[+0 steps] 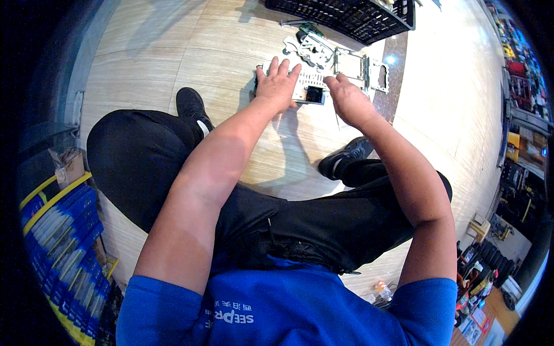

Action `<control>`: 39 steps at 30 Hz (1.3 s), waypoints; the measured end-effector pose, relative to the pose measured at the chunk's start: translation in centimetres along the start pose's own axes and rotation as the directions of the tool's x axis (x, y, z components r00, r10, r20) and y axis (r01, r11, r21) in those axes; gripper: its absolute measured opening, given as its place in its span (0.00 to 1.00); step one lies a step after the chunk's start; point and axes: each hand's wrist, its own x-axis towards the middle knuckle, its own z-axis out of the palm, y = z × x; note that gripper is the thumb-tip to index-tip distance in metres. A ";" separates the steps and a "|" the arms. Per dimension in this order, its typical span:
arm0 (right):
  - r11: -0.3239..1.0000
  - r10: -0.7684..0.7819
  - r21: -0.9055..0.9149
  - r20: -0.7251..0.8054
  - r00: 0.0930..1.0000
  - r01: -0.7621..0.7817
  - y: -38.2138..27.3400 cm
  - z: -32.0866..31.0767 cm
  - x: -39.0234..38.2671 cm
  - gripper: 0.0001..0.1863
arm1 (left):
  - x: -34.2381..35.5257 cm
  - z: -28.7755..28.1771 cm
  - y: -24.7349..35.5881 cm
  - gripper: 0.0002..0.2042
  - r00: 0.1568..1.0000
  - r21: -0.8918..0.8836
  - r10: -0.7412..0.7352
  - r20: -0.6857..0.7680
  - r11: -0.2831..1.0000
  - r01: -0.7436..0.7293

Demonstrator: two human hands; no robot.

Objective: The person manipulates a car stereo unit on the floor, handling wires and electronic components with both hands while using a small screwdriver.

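Fingers of the left hand (277,85) lay spread flat on a white perforated panel (309,86); the right hand (349,101) seemingly pinched its edge, fingers curled.

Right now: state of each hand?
Left hand: open, fingers spread, pressing flat on the pale perforated metal plate on the floor.
Right hand: loosely curled at the plate's edge; whether it grips cannot be told.

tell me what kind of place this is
Probably a repair workshop or parts shop. The person sits on a pale wood-look floor, both hands on a stripped metal chassis. A black plastic crate stands beyond it, and shelves crowded with parts line the right side.
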 end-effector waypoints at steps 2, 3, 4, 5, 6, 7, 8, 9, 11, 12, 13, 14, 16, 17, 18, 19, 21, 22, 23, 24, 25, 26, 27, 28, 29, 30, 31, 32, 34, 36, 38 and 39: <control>0.991 0.123 -0.055 0.090 0.988 -0.118 -0.1 -0.2 0.4 0.13 | 0.0 0.0 0.0 0.52 1.000 0.003 -0.005 -0.001 1.000 0.005; 0.991 0.123 -0.054 0.090 0.988 -0.119 -0.1 -0.3 0.4 0.13 | -0.1 -0.1 0.0 0.52 1.000 0.003 -0.005 0.000 1.000 0.005; 0.988 0.149 -0.053 0.100 0.984 -0.144 -0.1 -0.5 0.4 0.13 | -0.1 -0.1 0.1 0.52 1.000 0.002 -0.006 0.007 1.000 0.006; 0.984 0.174 -0.053 0.111 0.979 -0.169 -0.1 -0.5 0.4 0.14 | -0.1 -0.2 0.1 0.52 1.000 0.002 -0.006 0.014 1.000 0.006; 0.984 0.174 -0.053 0.111 0.978 -0.169 -0.1 -0.6 0.4 0.14 | -0.2 -0.3 0.1 0.52 1.000 0.002 -0.006 0.014 1.000 0.006; 0.990 0.140 -0.035 0.085 0.987 -0.137 -0.1 -0.6 0.2 0.14 | -0.2 -0.3 0.1 0.52 1.000 -0.003 -0.003 0.014 1.000 0.003; 0.994 0.105 -0.018 0.059 0.993 -0.104 -0.1 -0.6 0.1 0.13 | -0.2 -0.3 0.1 0.52 1.000 -0.007 0.001 0.013 1.000 -0.001; 0.994 0.105 -0.018 0.060 0.993 -0.104 -0.2 -0.5 0.0 0.13 | -0.2 -0.3 0.1 0.52 1.000 -0.008 0.001 0.013 1.000 0.000; 1.000 -0.003 -0.015 -0.004 1.000 0.003 -0.2 -0.4 -0.1 0.13 | -0.2 -0.2 0.1 0.52 1.000 0.000 -0.001 0.007 1.000 0.001; 1.000 -0.003 -0.016 -0.005 1.000 0.003 -0.1 -0.4 -0.1 0.13 | -0.1 -0.2 0.1 0.52 1.000 0.000 -0.001 0.006 1.000 0.001; 0.999 0.023 -0.034 0.030 0.999 -0.022 0.0 -0.4 0.0 0.13 | -0.1 -0.2 0.1 0.52 1.000 0.005 -0.001 0.005 1.000 0.001; 0.998 0.050 -0.052 0.066 0.997 -0.046 -0.2 -0.5 0.2 0.13 | -0.1 -0.1 0.1 0.52 1.000 0.010 -0.001 0.004 1.000 0.001; 0.991 0.128 -0.058 0.109 0.986 -0.122 -0.4 -0.9 0.5 0.13 | -0.1 0.1 -0.1 0.52 1.000 0.008 -0.002 0.004 1.000 0.002; 0.978 0.205 -0.069 0.151 0.967 -0.197 -0.5 -1.1 0.6 0.13 | -0.1 0.0 -0.1 0.52 1.000 0.005 -0.001 0.002 1.000 0.001; 0.978 0.206 -0.069 0.151 0.967 -0.197 -0.4 -1.0 0.6 0.13 | -0.1 0.0 -0.1 0.52 1.000 0.005 -0.001 0.001 1.000 0.001; 0.979 0.204 -0.059 0.137 0.969 -0.197 -0.3 -1.0 0.6 0.13 | -0.1 0.0 0.0 0.52 1.000 0.009 0.001 0.004 1.000 -0.001; 0.979 0.202 -0.048 0.123 0.972 -0.197 -0.2 -0.8 0.4 0.12 | -0.1 -0.1 0.0 0.52 1.000 0.013 0.003 0.006 1.000 -0.003; 0.989 0.144 -0.025 0.081 0.986 -0.143 -0.2 -0.7 0.2 0.11 | 0.0 -0.1 0.0 0.52 1.000 0.019 -0.002 0.010 1.000 0.001; 0.996 0.088 -0.006 0.038 0.995 -0.088 -0.2 -0.6 0.1 0.10 | 0.0 -0.1 0.1 0.52 1.000 0.023 -0.006 0.015 1.000 0.005; 0.996 0.089 -0.006 0.038 0.995 -0.089 -0.2 -0.5 0.0 0.10 | 0.0 -0.1 0.1 0.52 1.000 0.023 -0.005 0.014 1.000 0.004; 0.998 0.059 -0.006 0.034 0.998 -0.059 -0.1 -0.5 0.0 0.10 | 0.0 -0.1 0.2 0.52 1.000 0.019 -0.004 0.012 1.000 0.004; 1.000 0.029 -0.005 0.030 0.999 -0.029 -0.2 -0.5 0.0 0.10 | -0.1 -0.2 0.2 0.52 1.000 0.015 -0.005 0.010 1.000 0.005; 1.000 0.029 -0.004 0.028 0.999 -0.029 -0.3 -0.6 0.0 0.10 | -0.1 -0.2 0.2 0.52 1.000 0.017 -0.004 0.010 1.000 0.004; 0.996 0.083 -0.035 0.072 0.994 -0.081 -0.3 -0.7 0.2 0.11 | -0.1 -0.3 0.2 0.52 1.000 0.018 -0.005 0.011 1.000 0.005; 0.989 0.137 -0.069 0.117 0.984 -0.130 -0.3 -0.7 0.4 0.11 | -0.1 -0.1 0.1 0.52 1.000 0.015 -0.008 0.013 1.000 0.008; 0.989 0.137 -0.070 0.119 0.983 -0.129 -0.3 -0.7 0.5 0.11 | -0.1 0.0 0.0 0.52 1.000 0.014 -0.009 0.014 1.000 0.008; 0.985 0.168 -0.053 0.122 0.978 -0.163 -0.3 -0.7 0.6 0.12 | 0.0 0.1 -0.1 0.52 1.000 0.010 -0.005 0.010 1.000 0.005; 0.980 0.200 -0.036 0.122 0.972 -0.197 -0.3 -0.6 0.6 0.12 | 0.0 0.1 -0.1 0.53 1.000 0.010 -0.001 0.005 1.000 0.001; 0.986 0.167 -0.004 0.096 0.981 -0.168 -0.2 -0.5 0.4 0.12 | -0.1 0.2 -0.1 0.53 1.000 0.008 0.002 0.002 1.000 -0.002; 0.990 0.136 0.024 0.069 0.988 -0.138 0.1 -0.1 0.1 0.12 | -0.1 0.1 -0.1 0.53 1.000 0.004 0.006 -0.003 1.000 -0.006; 0.997 0.027 0.066 -0.010 1.000 -0.026 0.1 0.0 -0.1 0.12 | -0.1 0.1 0.0 0.53 1.000 0.007 0.003 -0.003 1.000 -0.003; 0.997 0.027 0.066 -0.010 1.000 -0.026 0.1 0.0 0.0 0.12 | -0.1 0.1 0.0 0.53 1.000 0.008 0.003 -0.003 1.000 -0.003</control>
